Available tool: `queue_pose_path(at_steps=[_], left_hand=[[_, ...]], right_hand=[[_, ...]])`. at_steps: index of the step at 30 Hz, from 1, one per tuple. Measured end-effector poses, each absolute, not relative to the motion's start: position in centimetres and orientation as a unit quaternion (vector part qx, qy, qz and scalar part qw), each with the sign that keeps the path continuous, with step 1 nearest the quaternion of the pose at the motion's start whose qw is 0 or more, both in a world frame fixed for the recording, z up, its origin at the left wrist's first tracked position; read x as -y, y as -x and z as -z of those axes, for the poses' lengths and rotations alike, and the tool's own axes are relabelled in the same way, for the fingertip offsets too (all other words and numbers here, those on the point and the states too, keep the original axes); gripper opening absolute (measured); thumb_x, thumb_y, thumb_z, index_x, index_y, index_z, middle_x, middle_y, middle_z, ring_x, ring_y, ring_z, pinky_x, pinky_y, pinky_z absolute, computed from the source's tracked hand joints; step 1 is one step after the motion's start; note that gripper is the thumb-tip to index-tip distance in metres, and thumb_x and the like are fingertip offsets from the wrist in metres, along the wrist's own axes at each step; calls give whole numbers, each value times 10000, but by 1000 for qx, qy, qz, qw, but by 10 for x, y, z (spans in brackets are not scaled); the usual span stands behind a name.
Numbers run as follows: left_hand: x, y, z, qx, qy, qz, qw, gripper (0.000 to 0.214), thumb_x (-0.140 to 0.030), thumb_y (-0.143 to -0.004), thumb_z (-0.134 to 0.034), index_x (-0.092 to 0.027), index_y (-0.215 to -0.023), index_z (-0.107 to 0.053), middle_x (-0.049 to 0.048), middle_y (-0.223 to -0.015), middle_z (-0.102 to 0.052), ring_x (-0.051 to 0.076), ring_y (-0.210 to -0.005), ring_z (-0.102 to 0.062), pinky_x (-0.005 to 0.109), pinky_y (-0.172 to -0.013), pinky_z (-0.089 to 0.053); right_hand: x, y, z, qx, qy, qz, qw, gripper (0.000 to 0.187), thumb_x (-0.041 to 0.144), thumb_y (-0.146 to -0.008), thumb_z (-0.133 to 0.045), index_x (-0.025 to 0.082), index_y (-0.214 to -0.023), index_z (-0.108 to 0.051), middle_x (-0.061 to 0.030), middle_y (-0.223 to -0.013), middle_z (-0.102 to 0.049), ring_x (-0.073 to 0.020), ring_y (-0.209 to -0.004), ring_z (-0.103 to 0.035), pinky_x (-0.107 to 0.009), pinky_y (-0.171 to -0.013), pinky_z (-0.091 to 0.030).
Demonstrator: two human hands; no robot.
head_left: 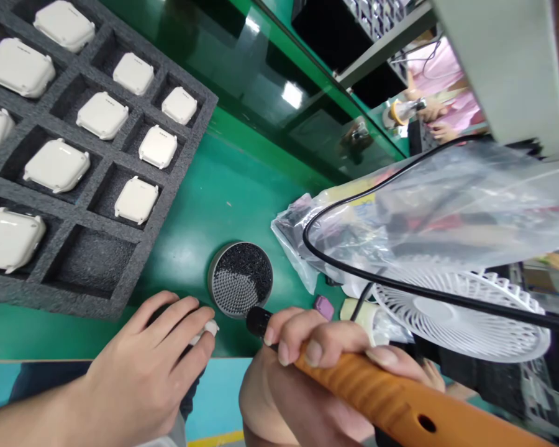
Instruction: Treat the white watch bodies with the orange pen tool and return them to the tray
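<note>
My right hand [321, 354] is closed around an orange-handled tool [382, 397] whose black tip [258, 321] points left, next to a round metal tin [240, 279] filled with small dark pins. My left hand [153, 354] lies curled over a dark fixture at the table's near edge, its fingertips pressing a small white part [209, 328]. The tool's tip is just right of that part. What sits under the left palm is hidden.
A dark foam tray [93, 267] with several white rounded casings [56, 164] fills the left. A white fan [451, 310], a black cable [345, 264] and a plastic bag [447, 198] crowd the right. Another person's hands [428, 115] work beyond the green conveyor [261, 81].
</note>
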State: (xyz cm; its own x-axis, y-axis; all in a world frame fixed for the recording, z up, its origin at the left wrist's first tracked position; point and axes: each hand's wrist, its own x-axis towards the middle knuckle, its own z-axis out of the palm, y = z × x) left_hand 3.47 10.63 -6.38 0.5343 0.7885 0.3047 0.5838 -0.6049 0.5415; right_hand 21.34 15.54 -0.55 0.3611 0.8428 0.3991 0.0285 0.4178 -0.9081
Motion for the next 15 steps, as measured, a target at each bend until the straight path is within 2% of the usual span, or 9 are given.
queue_pose_path(at_steps=[3, 6, 9, 11, 15], left_hand=[[-108, -36, 64, -411, -850, -275, 180, 294, -142, -981, -514, -146, -1178, -732, 108, -1338, -713, 325, -1254, -607, 544, -1129, -397], [-108, -39, 65, -425, -843, -279, 173, 239, -169, -1010, -557, -155, -1167, -737, 103, -1282, -733, 309, -1211, -626, 531, -1107, -420], [-108, -39, 65, -429, -843, -280, 167, 218, -187, -1015, -584, -162, -1165, -740, 101, -1276, -735, 308, -1197, -631, 532, -1095, -430], [-107, -39, 65, -429, -843, -281, 163, 216, -188, -1011, -589, -160, -1161, -743, 102, -1279, -733, 310, -1199, -629, 529, -1095, -431], [-108, -37, 63, -425, -846, -278, 163, 289, -173, -1013, -529, -162, -1205, -745, 110, -1307, -722, 314, -1216, -618, 531, -1097, -421]], right_hand=[[-156, -214, 4, 490, 439, -314, 685, 526, 716, -970, -476, 287, -1212, -662, 61, -778, -587, -111, -546, -534, -309, -460, -489], [-151, -217, 1, 479, 464, -294, 685, 435, 667, -965, -561, 287, -1153, -656, 77, -746, -575, -110, -513, -525, -312, -453, -483], [-145, -219, -3, 466, 498, -318, 658, 423, 685, -931, -618, 291, -1081, -649, 75, -752, -595, -135, -547, -576, -350, -503, -519], [-145, -220, -3, 460, 507, -341, 644, 415, 687, -941, -602, 289, -1049, -650, 68, -759, -608, -148, -572, -604, -362, -518, -527], [-149, -216, 5, 461, 470, -309, 686, 440, 666, -1008, -464, 270, -1062, -648, 71, -734, -587, -116, -525, -556, -319, -461, -494]])
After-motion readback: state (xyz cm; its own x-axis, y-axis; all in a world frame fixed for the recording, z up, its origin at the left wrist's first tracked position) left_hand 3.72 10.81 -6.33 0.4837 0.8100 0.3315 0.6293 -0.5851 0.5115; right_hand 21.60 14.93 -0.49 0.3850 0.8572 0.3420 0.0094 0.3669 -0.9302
